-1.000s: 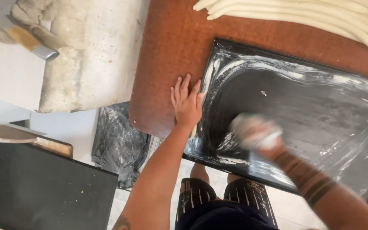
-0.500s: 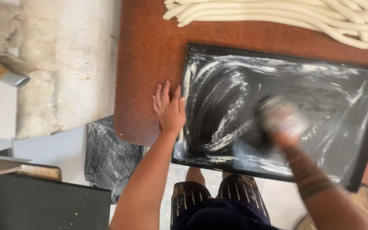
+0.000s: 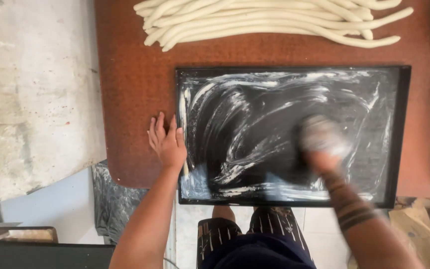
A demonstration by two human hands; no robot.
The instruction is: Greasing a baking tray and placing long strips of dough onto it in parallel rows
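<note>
**Two hands on a smeared black tray**

A black rectangular baking tray (image 3: 394, 149) lies flat on a reddish-brown table (image 3: 135, 84), its near edge hanging a little over the table's front; its floor is streaked all over with white, greasy swirls, thickest along the left wall and the near left corner.

The left hand (image 3: 167, 142) rests palm down on the table, fingers together and flat, its thumb side pressed against the tray's left rim; it grips nothing.

The right hand (image 3: 322, 147) is inside the tray, right of centre, badly blurred; a pale, whitish lump seems to sit under or in it, but I cannot tell what it is or whether the fingers close on it; the wrist below carries dark bands.

Beyond the tray's far edge, well apart from both hands, a bundle of long pale dough ropes (image 3: 274, 22) lies across the table; to the left of the table runs a worn grey concrete surface (image 3: 36, 89); crumpled black plastic (image 3: 113, 204) sits below the table's near left corner.
</note>
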